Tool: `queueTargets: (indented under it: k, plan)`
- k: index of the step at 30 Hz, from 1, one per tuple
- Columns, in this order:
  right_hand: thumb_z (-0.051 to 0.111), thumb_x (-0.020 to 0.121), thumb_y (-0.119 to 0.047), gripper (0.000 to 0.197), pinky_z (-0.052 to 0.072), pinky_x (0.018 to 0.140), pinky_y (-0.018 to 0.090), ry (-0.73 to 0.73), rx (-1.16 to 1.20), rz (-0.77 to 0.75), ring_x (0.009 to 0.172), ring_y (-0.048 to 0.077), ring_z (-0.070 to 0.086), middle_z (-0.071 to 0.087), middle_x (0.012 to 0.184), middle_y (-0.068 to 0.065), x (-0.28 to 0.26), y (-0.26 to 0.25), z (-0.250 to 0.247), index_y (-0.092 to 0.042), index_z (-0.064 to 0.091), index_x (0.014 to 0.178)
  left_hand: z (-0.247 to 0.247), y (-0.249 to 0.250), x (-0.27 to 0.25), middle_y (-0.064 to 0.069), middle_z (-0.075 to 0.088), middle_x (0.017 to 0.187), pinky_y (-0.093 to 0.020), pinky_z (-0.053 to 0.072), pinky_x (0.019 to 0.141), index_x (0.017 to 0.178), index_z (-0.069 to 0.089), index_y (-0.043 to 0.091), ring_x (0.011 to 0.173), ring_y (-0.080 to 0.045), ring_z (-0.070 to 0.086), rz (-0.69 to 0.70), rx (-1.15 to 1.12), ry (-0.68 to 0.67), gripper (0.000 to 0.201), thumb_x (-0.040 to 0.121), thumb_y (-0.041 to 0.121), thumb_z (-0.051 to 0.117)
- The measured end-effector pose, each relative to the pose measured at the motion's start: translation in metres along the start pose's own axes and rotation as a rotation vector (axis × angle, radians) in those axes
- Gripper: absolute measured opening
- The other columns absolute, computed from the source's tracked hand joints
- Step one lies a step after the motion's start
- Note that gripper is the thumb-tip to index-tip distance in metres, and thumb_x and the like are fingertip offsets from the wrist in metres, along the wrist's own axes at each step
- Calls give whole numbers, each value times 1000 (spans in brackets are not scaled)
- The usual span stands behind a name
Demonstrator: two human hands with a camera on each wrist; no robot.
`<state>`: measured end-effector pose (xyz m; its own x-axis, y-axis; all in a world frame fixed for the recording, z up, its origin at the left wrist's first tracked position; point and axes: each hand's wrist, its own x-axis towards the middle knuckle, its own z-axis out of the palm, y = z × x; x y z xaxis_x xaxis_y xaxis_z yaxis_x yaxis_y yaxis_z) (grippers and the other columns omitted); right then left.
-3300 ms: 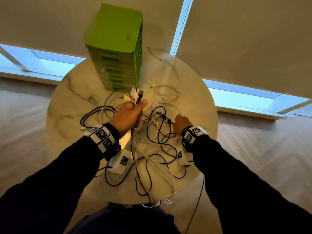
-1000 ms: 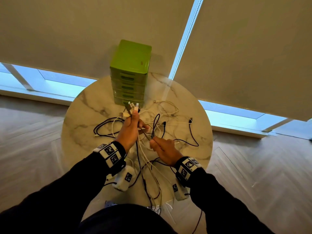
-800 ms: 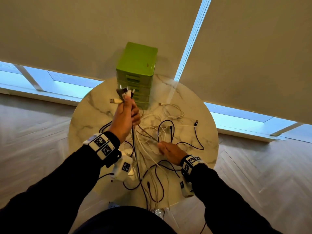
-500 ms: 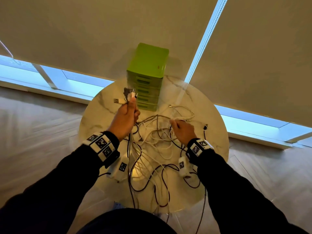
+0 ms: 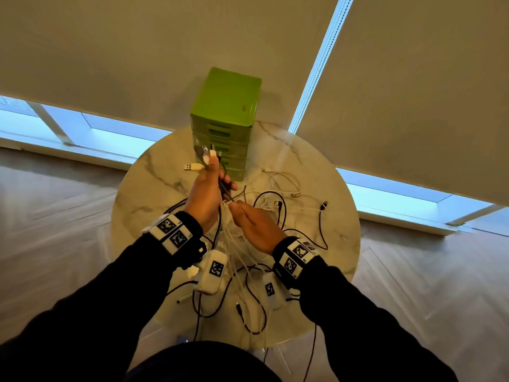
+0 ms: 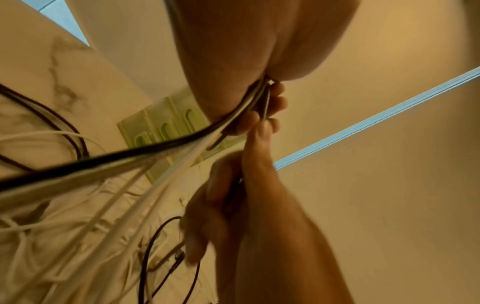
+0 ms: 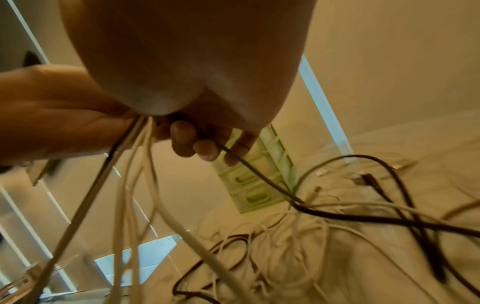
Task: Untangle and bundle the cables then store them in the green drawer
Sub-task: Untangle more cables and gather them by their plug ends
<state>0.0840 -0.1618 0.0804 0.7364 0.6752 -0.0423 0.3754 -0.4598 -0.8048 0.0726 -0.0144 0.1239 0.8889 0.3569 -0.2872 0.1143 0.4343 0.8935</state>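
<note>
My left hand is raised over the round marble table and grips a bundle of black and white cables. Their plugs stick up above my thumb. My right hand is right below it; its thumb and forefinger pinch a cable at the bundle. The strands hang down from the left hand to the table. Behind the hands stands the green drawer unit, all drawers closed. The unit also shows in the right wrist view.
Loose black cables and white cables sprawl on the table's right half. Some loops hang over the near edge. Closed blinds and a low window strip lie behind the table, with wood floor all round.
My right hand left the cables on the right of the table and came back under the left hand with a cable. The left hand stayed raised with its bundle.
</note>
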Motion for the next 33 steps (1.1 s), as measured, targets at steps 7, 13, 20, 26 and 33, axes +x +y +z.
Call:
queueTargets:
  k: [7, 13, 20, 26, 33]
  plan:
    - [37, 109, -33, 37, 39, 67, 26, -6, -22, 80, 58, 4, 44, 49, 64, -10, -26, 75, 2, -30, 47, 73, -18, 43, 0, 7, 38, 58, -41, 58, 72, 73, 39, 21, 55, -15, 59, 121, -128, 45, 48, 105, 56, 31]
    - [33, 105, -51, 42, 39, 97, 39, -172, -198, 354, 81, 13, 61, 65, 81, -4, -23, 85, -19, -27, 64, 90, -36, 64, -3, 10, 30, 58, -25, 22, 49, 71, 37, 24, 46, -8, 25, 193, -87, 32, 48, 106, 56, 28]
    - [26, 106, -53, 45, 44, 88, 46, 142, -462, 328, 89, 34, 63, 64, 83, 7, 32, 49, -43, -25, 51, 81, -38, 45, -12, 7, 35, 64, -22, 25, 50, 78, 41, 22, 53, -6, 30, 259, 316, -52, 35, 110, 38, 35]
    - [36, 109, -38, 31, 39, 68, 30, 141, -45, 0, 68, 9, 50, 54, 76, -11, 36, -35, -19, -29, 57, 88, -30, 2, -13, 3, 46, 68, -30, 34, 59, 89, 58, 15, 59, -11, 41, 95, 493, -8, 53, 105, 57, 30]
    - [29, 109, -44, 32, 44, 71, 26, -44, -18, -54, 69, 6, 54, 56, 74, -13, 15, -31, -9, -35, 50, 87, -17, 9, -17, 2, 47, 69, -25, 42, 60, 85, 49, 14, 61, -7, 48, 150, 351, -50, 42, 108, 46, 33]
